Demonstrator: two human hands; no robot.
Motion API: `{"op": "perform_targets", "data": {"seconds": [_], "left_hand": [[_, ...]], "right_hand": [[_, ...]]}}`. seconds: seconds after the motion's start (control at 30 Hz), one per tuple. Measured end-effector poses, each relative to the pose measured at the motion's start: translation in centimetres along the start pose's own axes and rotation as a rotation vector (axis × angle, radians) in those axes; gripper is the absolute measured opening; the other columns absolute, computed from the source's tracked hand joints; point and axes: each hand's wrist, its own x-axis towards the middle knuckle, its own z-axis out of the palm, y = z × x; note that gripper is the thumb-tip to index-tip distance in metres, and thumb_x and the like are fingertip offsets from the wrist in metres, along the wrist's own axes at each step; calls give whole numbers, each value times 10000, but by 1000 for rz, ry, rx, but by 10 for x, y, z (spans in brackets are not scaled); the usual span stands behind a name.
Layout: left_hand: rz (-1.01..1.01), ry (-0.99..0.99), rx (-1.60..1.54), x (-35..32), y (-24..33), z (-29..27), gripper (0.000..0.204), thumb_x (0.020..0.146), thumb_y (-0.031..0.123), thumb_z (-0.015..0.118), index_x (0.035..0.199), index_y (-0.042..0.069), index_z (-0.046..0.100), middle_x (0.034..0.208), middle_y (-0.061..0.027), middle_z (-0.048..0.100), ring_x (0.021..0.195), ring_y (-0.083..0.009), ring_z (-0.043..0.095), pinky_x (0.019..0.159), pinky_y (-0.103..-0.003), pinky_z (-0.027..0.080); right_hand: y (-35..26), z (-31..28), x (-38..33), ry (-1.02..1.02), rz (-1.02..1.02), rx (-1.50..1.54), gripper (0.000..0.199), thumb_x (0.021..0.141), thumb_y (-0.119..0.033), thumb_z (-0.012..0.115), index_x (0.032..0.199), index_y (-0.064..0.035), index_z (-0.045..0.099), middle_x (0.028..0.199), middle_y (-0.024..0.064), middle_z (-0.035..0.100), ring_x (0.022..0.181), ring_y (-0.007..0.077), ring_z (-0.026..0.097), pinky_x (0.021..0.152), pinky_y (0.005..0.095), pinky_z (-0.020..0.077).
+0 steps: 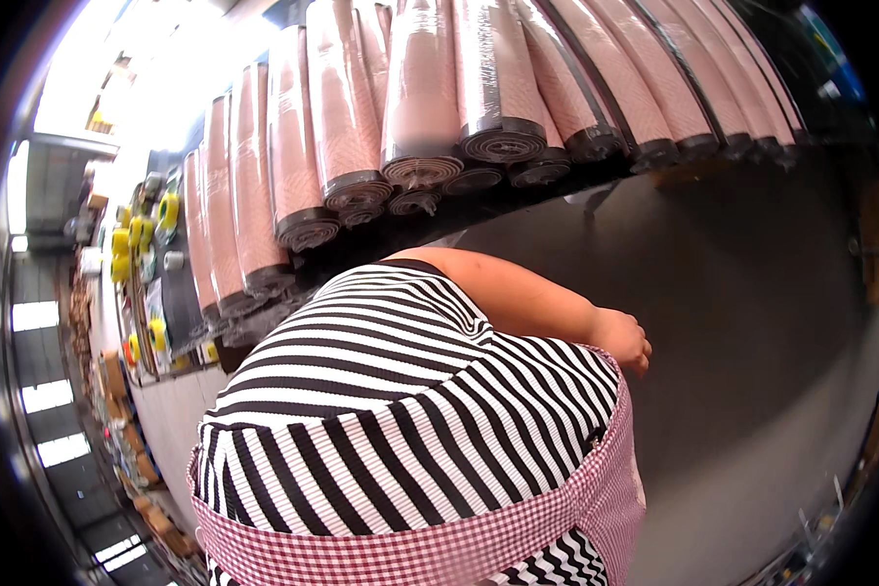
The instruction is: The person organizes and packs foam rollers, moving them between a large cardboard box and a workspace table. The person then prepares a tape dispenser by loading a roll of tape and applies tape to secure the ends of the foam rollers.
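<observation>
Neither my left hand nor my right hand shows in the head view. Close in front of me a co-worker in a black-and-white striped top (361,391) bends forward, back turned to me. A pink checked apron (361,537) wraps round the waist. The co-worker's bare arm (518,293) reaches to the right, and that hand (620,337) has bent fingers; I cannot make out anything in it. Beyond the co-worker lie several pink rolls (420,98) in clear film, side by side and stacked, their dark spiral ends (503,140) toward me.
Grey floor (752,391) spreads to the right. At the left stands a rack (173,322) with yellow rolls (169,210) on it. Brown cartons (132,449) line the far left, near bright windows (49,397). A dark edge (400,230) runs beneath the pink rolls.
</observation>
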Motion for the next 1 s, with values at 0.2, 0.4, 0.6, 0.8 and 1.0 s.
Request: {"op": "perform_targets", "data": {"seconds": [0.2,0.4,0.6,0.8,1.0], "left_hand": [[-553,381,-39,-34,-31,18,328,842,259,656,1142,129,646,1093,-121,629,1040,-345,597,908,-465,472],[-1178,866,-12,-113,4,59,266,829,218,661,1075,120,682,1061,-154,653,1007,-361,615,903,-466,481],[-1280,2138,-293,-183,6,54,292,867,261,715,1022,17,679,829,-91,696,721,-169,645,663,-298,502],[-884,2482,-589,-182,-19,9,282,919,247,672,1073,15,626,862,-59,666,743,-129,630,645,-255,494],[-656,2668,-928,-176,-27,16,232,952,206,603,1063,3,625,854,-82,664,677,-131,603,609,-263,491]], "right_hand": [[-96,-89,166,-264,-219,-251,392,929,-52,616,1307,8,529,1108,55,622,938,137,601,873,270,482],[-281,-123,210,-224,-384,-521,382,942,-151,602,1309,-68,533,1008,-39,609,830,45,565,691,208,445],[-346,-48,203,-335,-561,-526,364,952,-161,595,1301,-70,547,1098,-2,606,895,66,557,715,215,443],[-319,24,140,-683,-631,-893,449,895,-36,634,1328,-10,520,1206,149,609,1080,203,590,948,305,463],[-299,47,104,-622,-482,-991,492,873,-54,674,1338,-30,513,1260,159,586,1137,227,572,979,323,445]]}}
